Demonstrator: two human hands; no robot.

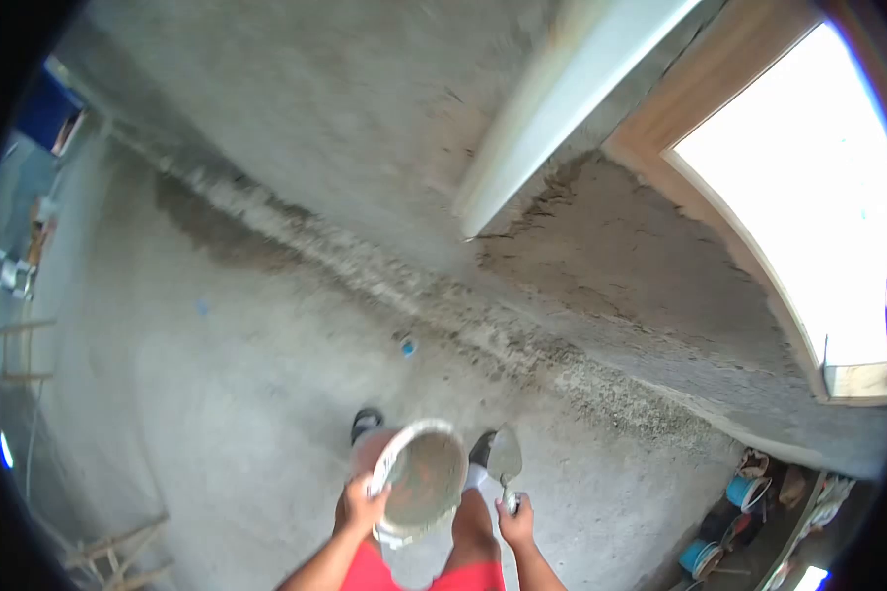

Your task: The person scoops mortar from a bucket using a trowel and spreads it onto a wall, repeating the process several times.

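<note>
Grey mortar fills the bucket [422,481] that my left hand [360,507] grips by the rim, fingers clamped on its edge, above the concrete floor [217,394]. My right hand [515,522] is closed round the handle of a trowel [506,460], blade up, just beside the bucket, near the plastered wall [621,276].

Bare concrete floor [217,414] — small blue scrap [408,347], blue buckets [744,490] at right.

Rough plastered wall [296,108], bright window opening [808,197], white straightedge [562,108], blue tubs [744,490] on concrete floor [197,414]
</note>
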